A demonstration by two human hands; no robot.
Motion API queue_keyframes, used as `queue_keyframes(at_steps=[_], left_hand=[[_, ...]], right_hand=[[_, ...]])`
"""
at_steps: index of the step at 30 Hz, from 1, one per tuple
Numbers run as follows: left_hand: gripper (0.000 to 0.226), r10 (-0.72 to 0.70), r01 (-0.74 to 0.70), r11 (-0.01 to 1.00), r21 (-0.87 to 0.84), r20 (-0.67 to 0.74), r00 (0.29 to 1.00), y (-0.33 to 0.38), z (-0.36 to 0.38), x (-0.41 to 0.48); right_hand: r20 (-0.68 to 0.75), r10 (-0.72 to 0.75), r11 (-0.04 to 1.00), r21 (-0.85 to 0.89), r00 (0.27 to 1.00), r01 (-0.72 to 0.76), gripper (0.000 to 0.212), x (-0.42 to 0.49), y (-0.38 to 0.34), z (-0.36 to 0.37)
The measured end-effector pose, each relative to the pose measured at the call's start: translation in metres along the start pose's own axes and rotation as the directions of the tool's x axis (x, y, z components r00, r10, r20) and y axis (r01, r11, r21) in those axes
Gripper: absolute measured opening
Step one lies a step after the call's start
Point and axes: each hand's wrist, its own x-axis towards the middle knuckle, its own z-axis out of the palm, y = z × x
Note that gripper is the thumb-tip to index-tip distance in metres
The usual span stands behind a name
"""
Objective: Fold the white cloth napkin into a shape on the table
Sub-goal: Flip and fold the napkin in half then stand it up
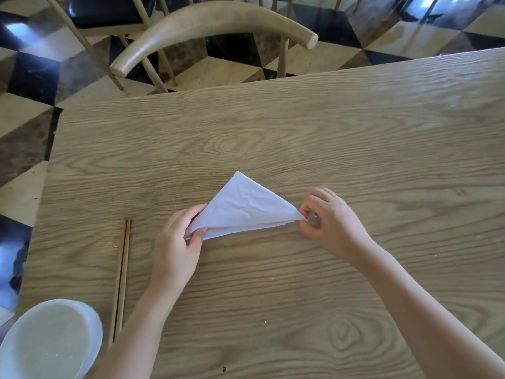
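**Napkin folded to a triangle, pinched at both base corners**

The white napkin (pixel 241 207) lay on the table (pixel 300 127) as a triangle, apex pointing away from the person. Left hand (pixel 177 242) had its grip closed on the napkin's left base corner, thumb on top. Right hand (pixel 326 217) had its grip pinched on the right base corner. Chopsticks (pixel 122 274) lay left of the napkin, a white bowl (pixel 52 340) nearer the person beyond them. A wooden chair (pixel 213 26) stood past the table's far edge.
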Motion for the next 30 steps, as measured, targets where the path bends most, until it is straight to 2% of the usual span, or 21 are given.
queue_keyframes(at_steps=[2, 3, 6, 8, 10, 12, 14, 16, 19, 21, 22, 24, 25, 27, 29, 30], left_hand=[[0.043, -0.106, 0.109, 0.992, -0.057, 0.067, 0.992, 0.004, -0.005, 0.004], [0.046, -0.178, 0.194, 0.975, -0.108, 0.144, 0.973, 0.006, -0.009, 0.005], [0.061, -0.336, 0.487, 0.830, -0.272, 0.454, 0.825, 0.011, -0.024, 0.009], [0.065, -0.344, 0.554, 0.783, -0.282, 0.545, 0.764, 0.012, -0.030, 0.012], [0.051, -0.341, 0.564, 0.780, -0.271, 0.572, 0.746, 0.017, -0.029, 0.017], [0.026, -0.340, 0.519, 0.826, -0.220, 0.541, 0.769, 0.024, -0.023, 0.022], [0.011, -0.302, 0.422, 0.892, -0.161, 0.482, 0.822, 0.028, -0.019, 0.026], [0.004, -0.234, 0.333, 0.931, -0.152, 0.452, 0.861, 0.028, -0.020, 0.028], [0.004, -0.118, 0.216, 0.959, -0.184, 0.436, 0.892, 0.026, -0.024, 0.026], [0.005, -0.013, 0.112, 0.970, -0.214, 0.414, 0.910, 0.025, -0.024, 0.024], [0.004, 0.026, 0.065, 0.974, -0.217, 0.393, 0.919, 0.025, -0.024, 0.022], [0.005, 0.098, -0.029, 0.978, -0.205, 0.332, 0.938, 0.024, -0.024, 0.020], [0.005, 0.135, -0.077, 0.977, -0.201, 0.293, 0.947, 0.024, -0.024, 0.019], [0.005, 0.207, -0.175, 0.971, -0.166, 0.204, 0.957, 0.018, -0.024, 0.020], [0.013, 0.245, -0.239, 0.969, -0.054, 0.161, 0.956, 0.008, -0.022, 0.022], [0.016, 0.266, -0.274, 0.961, 0.027, 0.161, 0.950, 0.003, -0.020, 0.023]], right_hand=[[-0.034, -0.005, 1.000, -0.024, 0.999, 0.004, 0.021, -0.003, 0.004, 0.005], [-0.060, 0.004, 0.998, -0.056, 0.998, -0.008, 0.021, -0.005, 0.006, 0.005], [-0.104, 0.021, 0.991, -0.133, 0.994, -0.035, 0.019, -0.011, 0.008, 0.002], [-0.105, 0.001, 0.987, -0.161, 0.995, -0.018, 0.018, -0.014, 0.004, 0.005], [-0.103, -0.016, 0.982, -0.187, 0.995, -0.004, 0.016, -0.017, 0.000, 0.008], [-0.086, -0.022, 0.981, -0.191, 0.996, 0.006, 0.014, -0.020, 0.001, 0.008], [-0.042, -0.023, 0.984, -0.180, 0.999, 0.015, 0.016, -0.021, 0.005, 0.002], [0.009, 0.024, 0.992, -0.126, 1.000, -0.023, 0.026, -0.017, 0.008, -0.008], [0.085, 0.142, 0.984, 0.096, 0.986, -0.150, 0.041, -0.004, -0.002, -0.023], [0.219, 0.117, 0.956, 0.239, 0.969, -0.170, 0.057, 0.009, -0.012, -0.025], [0.296, 0.085, 0.944, 0.283, 0.952, -0.172, 0.053, 0.015, -0.015, -0.023], [0.410, 0.045, 0.936, 0.301, 0.911, -0.182, 0.028, 0.023, -0.019, -0.018], [0.421, 0.053, 0.944, 0.274, 0.906, -0.183, 0.017, 0.024, -0.018, -0.015], [0.308, 0.017, 0.975, 0.205, 0.951, -0.084, 0.019, 0.026, -0.014, -0.012], [0.122, -0.128, 0.980, 0.165, 0.984, 0.107, 0.014, 0.024, -0.014, -0.008], [0.080, -0.190, 0.975, 0.136, 0.978, 0.178, 0.007, 0.023, -0.015, -0.004]])
